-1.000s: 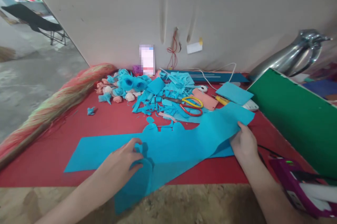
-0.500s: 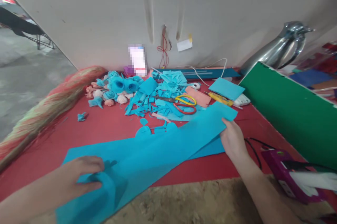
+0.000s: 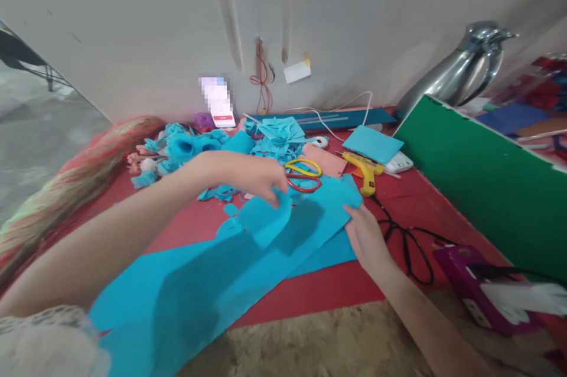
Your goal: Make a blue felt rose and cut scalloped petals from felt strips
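Note:
A long sheet of bright blue paper [image 3: 199, 294] lies slanting across the red table in front of me. My right hand [image 3: 365, 235] pinches its far right end. Above the sheet, my left hand [image 3: 261, 179] has its fingers closed on a small curved piece of blue paper [image 3: 266, 220], which hangs over the sheet and shades it. Close by the left fingertips are scissors with one yellow and one red handle loop [image 3: 305, 183]; their blades are hidden behind the hand. Another blue sheet [image 3: 325, 256] shows beneath the long one.
Behind my left arm are blue and pink paper flowers [image 3: 181, 149] and blue scraps [image 3: 281, 132]. A yellow glue gun [image 3: 365, 173] lies at right near a purple power bank-like box [image 3: 482, 288]. A green board [image 3: 482, 188] edges the right side. A lit phone [image 3: 217, 99] leans on the wall.
My left hand has moved right and away from me, from the sheet's near left part to beside the scissors, with the small paper piece. The right hand keeps its pinch. The view has shifted slightly.

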`<act>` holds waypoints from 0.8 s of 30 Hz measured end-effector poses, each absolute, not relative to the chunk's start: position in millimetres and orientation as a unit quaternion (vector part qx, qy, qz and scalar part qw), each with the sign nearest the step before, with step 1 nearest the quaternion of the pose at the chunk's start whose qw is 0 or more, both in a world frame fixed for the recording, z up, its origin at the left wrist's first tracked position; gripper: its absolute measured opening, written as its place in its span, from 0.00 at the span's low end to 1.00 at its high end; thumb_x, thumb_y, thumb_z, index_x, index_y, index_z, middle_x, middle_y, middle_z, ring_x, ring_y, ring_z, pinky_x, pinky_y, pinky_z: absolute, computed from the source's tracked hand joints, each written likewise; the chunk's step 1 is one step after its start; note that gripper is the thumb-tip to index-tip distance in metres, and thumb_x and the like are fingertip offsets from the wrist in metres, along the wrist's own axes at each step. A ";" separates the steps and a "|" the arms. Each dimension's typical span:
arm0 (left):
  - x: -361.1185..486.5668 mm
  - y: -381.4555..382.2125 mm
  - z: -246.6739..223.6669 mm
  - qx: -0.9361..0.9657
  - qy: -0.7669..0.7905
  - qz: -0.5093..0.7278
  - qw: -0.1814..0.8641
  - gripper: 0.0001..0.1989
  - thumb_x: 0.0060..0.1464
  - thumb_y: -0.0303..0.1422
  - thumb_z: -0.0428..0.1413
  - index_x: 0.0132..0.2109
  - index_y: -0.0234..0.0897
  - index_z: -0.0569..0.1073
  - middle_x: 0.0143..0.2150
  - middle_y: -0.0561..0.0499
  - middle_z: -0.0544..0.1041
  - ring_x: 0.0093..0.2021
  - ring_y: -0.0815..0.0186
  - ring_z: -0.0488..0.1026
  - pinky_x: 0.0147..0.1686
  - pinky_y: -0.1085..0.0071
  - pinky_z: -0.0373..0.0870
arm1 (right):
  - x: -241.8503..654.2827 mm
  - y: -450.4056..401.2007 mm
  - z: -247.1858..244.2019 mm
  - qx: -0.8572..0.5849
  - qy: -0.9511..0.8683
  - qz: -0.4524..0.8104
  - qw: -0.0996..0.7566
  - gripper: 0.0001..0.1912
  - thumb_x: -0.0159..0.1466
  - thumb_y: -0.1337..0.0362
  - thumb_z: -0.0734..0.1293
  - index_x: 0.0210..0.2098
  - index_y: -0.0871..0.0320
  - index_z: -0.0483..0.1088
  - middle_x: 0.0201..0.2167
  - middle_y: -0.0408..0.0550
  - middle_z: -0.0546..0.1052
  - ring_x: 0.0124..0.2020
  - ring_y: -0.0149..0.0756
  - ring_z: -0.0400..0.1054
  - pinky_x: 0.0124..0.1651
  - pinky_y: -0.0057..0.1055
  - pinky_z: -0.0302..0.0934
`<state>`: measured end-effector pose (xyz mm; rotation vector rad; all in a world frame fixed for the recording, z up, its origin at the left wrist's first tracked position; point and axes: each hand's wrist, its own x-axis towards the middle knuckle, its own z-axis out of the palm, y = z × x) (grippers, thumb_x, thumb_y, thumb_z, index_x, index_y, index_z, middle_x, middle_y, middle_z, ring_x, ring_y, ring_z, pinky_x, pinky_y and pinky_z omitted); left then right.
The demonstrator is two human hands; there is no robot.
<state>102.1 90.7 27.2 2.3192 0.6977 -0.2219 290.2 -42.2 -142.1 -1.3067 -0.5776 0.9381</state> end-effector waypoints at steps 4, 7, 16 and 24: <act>189.6 121.3 9.1 0.938 0.158 -0.200 0.235 0.02 0.37 0.27 0.60 0.22 0.35 0.74 0.19 0.55 0.68 0.23 0.68 0.62 0.28 0.71 0.56 | 299.3 -40.5 -139.6 -0.575 -0.249 0.399 0.669 0.15 0.58 0.61 0.64 0.43 0.60 0.68 0.32 0.45 0.74 0.30 0.32 0.66 0.36 0.33 0.62; 223.1 135.6 -6.4 0.942 0.148 -0.221 0.207 0.04 0.35 0.29 0.62 0.23 0.33 0.75 0.24 0.50 0.72 0.31 0.63 0.67 0.35 0.68 0.58 | 300.2 -40.0 -139.7 -0.580 -0.242 0.395 0.670 0.18 0.55 0.62 0.63 0.45 0.60 0.68 0.27 0.43 0.73 0.27 0.34 0.64 0.32 0.32 0.60; 253.0 159.4 -29.2 0.945 0.139 -0.236 0.180 0.11 0.33 0.33 0.64 0.28 0.32 0.77 0.25 0.50 0.73 0.36 0.58 0.68 0.39 0.64 0.59 | 292.4 -39.6 -130.5 -0.598 -0.215 0.393 0.665 0.19 0.52 0.61 0.63 0.42 0.60 0.68 0.20 0.38 0.67 0.22 0.29 0.58 0.25 0.28 0.57; 247.9 157.0 -25.9 0.947 0.135 -0.242 0.164 0.16 0.38 0.35 0.62 0.36 0.30 0.78 0.33 0.45 0.75 0.35 0.58 0.68 0.38 0.64 0.59 | 288.8 -39.8 -121.1 -0.594 -0.233 0.400 0.657 0.13 0.49 0.61 0.68 0.34 0.59 0.69 0.24 0.39 0.68 0.26 0.29 0.59 0.31 0.27 0.58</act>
